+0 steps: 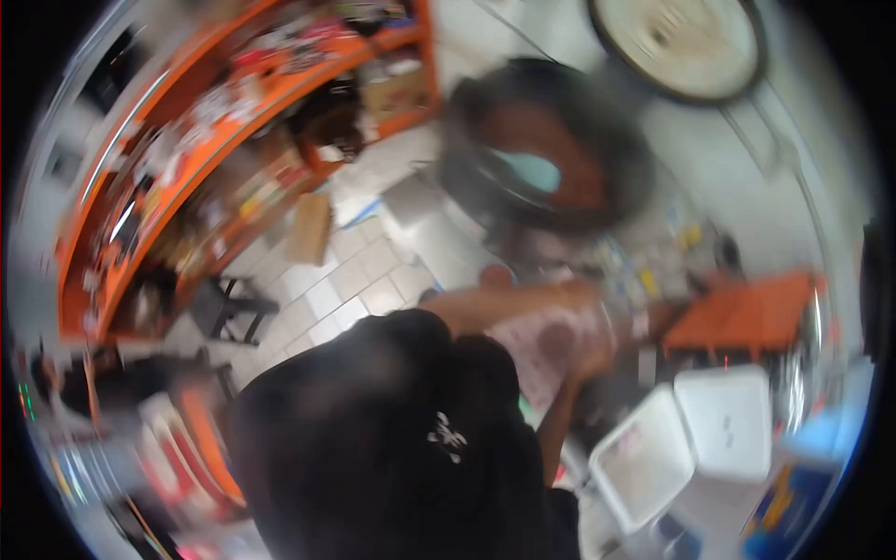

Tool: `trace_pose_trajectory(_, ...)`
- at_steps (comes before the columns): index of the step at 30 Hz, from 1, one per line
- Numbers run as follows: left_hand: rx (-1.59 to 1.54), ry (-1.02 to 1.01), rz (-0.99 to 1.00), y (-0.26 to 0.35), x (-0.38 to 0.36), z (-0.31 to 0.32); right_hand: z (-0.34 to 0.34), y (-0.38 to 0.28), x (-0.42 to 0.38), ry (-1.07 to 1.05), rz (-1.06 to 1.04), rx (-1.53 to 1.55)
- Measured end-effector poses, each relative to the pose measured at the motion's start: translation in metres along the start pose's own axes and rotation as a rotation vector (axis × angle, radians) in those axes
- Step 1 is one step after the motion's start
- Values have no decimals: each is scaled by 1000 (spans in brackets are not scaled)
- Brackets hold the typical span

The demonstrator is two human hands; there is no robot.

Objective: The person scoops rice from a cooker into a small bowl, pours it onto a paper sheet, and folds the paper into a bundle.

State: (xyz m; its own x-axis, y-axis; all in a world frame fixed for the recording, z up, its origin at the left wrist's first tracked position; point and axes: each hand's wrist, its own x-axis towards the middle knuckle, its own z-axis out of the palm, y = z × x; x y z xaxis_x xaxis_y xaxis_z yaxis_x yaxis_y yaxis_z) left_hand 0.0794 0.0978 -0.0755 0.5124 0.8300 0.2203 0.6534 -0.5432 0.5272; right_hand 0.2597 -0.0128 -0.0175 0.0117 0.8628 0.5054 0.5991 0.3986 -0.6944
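Observation:
The view is smeared by motion. My left hand [583, 294] is at the end of the upper forearm, near the top edge of a pale pink patterned thing [532, 359]. Lower down, my right hand [594, 357] is at the right side of this pink thing. The fingers of both hands are too blurred to read, and whether either hand grips the pink thing is unclear. Above my hands stands a large dark round tub [448, 168] with reddish-brown contents [583, 163] and a pale blue scoop-like object [534, 172].
Orange shelves [252, 103] with assorted goods curve along the left. A black stool [233, 308] stands on the tiled floor. On the right are an orange surface [747, 313], a white container [644, 457] and a white lid-like piece [726, 420]. A round pale lid [686, 42] is at the top.

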Motion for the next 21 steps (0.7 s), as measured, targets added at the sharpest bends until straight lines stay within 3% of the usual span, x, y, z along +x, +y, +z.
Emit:
trace_pose_trajectory(1, 33, -16, 140, -12, 1, 5, -4, -1, -3, -64, -29, -91)
trace_pose_trajectory(2, -13, -126, 26, -9, -1, -10, -8, -1, -6, -125, -63, -179)
trace_pose_trajectory(3, -45, -230, -93, -6, -3, -25, -15, -22, -1, -45, -66, -186)
trace_pose_trajectory(5, -184, -292, 242, -18, -5, -53, -15, -23, -6, 208, 2, -380)
trace_pose_trajectory(7, -192, -330, 278, -2, 3, -80, -22, -19, 4, 170, 234, -261)
trace_pose_trajectory(10, -243, -408, 150, 28, -13, -116, -9, 42, -6, 216, 401, 187)
trace_pose_trajectory(12, -285, -395, 87, 27, -21, -124, -22, 39, -9, -391, 759, 122)
trace_pose_trajectory(13, -2, -613, -21, 27, -19, -128, -18, 39, -17, -378, 770, 125)
trace_pose_trajectory(14, 289, -819, -132, 27, -18, -131, -11, 38, -26, -200, 548, 22)
trace_pose_trajectory(15, 287, -832, -123, 28, -20, -133, -4, 41, -37, -29, 327, -83)
trace_pose_trajectory(16, 199, -696, -253, 29, -23, -134, -11, 29, -35, -28, 344, -87)
trace_pose_trajectory(17, 110, -556, -382, 32, -26, -132, -20, 21, -27, -157, 480, -114)
trace_pose_trajectory(18, 107, -567, -377, 33, -27, -128, -26, 13, -18, -286, 611, -138)
trace_pose_trajectory(19, -194, -404, -572, 34, -33, -121, -25, 8, -19, -284, 622, -140)
trace_pose_trajectory(21, -790, -46, -944, 40, -54, -110, -21, -1, -28, -12, 690, 200)
